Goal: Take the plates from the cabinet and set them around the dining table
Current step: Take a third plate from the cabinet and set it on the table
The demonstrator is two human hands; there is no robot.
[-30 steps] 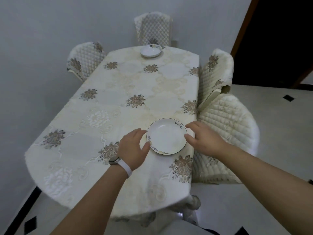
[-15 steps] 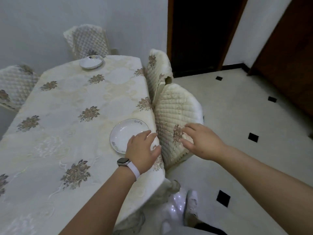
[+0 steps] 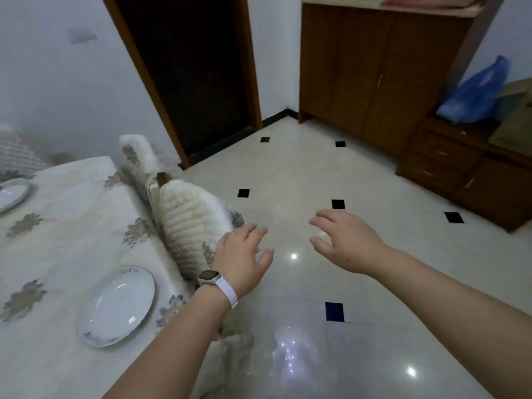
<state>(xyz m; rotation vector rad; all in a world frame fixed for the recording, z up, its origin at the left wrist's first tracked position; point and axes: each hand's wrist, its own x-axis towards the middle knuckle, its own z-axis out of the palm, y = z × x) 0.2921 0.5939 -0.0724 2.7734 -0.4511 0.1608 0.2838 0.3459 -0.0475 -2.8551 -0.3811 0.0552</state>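
Observation:
A white plate point(image 3: 115, 306) with a patterned rim lies on the dining table point(image 3: 72, 231) near its right edge. A second white plate point(image 3: 11, 195) sits at the table's far end, cut by the left border. My left hand point(image 3: 241, 257), with a white watch on the wrist, hovers off the table over the floor, fingers apart and empty. Further right, my right hand point(image 3: 345, 240) is also spread and holds nothing. A brown wooden cabinet point(image 3: 374, 67) with shut doors stands at the back right.
Two quilted white chairs point(image 3: 190, 220) press against the table's right side. A dark doorway point(image 3: 190, 67) is straight ahead. A low wooden drawer unit point(image 3: 466, 174) holds a blue plastic bag point(image 3: 475, 93). Glossy tiled floor point(image 3: 302, 168) spreads between table and cabinet.
Both hands left the near plate, which stays on the table. My view swung right, away from the table, bringing the doorway and the wooden cabinet into sight.

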